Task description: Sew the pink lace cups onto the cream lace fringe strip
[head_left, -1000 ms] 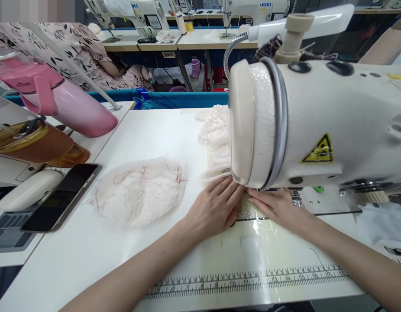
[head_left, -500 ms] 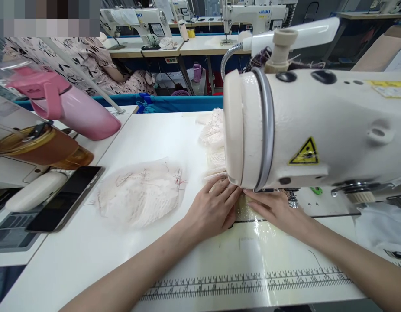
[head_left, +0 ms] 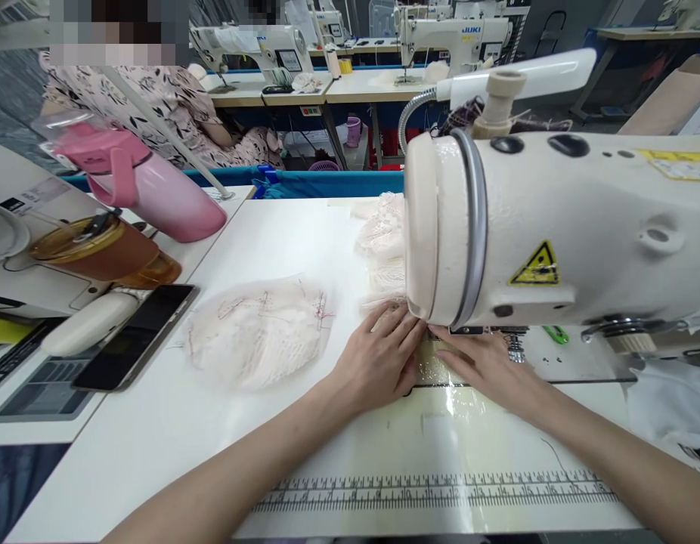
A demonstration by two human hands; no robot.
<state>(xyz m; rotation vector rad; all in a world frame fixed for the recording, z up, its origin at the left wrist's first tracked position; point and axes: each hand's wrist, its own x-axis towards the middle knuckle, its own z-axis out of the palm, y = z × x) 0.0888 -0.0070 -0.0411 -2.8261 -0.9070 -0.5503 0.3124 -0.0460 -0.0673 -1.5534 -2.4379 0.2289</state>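
Note:
My left hand lies flat, fingers stretched forward, on the near edge of a pale pink lace fabric. Part of that fabric is hidden behind the head of a sewing machine. Beside the needle area, my right hand rests with its fingers extended and pointing left toward the other hand. Its fingertips are close to the left hand's, and the machine head partly covers them. The needle and presser foot cannot be made out clearly. A second sheer piece with red thread marks lies on the table to the left.
A printed ruler runs along the table's front edge. On the left are a phone, a brown cup and a pink bottle. White cloth lies at the right. Another person sits behind, near more sewing machines.
The whole view has shifted slightly, so things appear a little farther right. Both hands keep nearly the same place by the machine and fabric.

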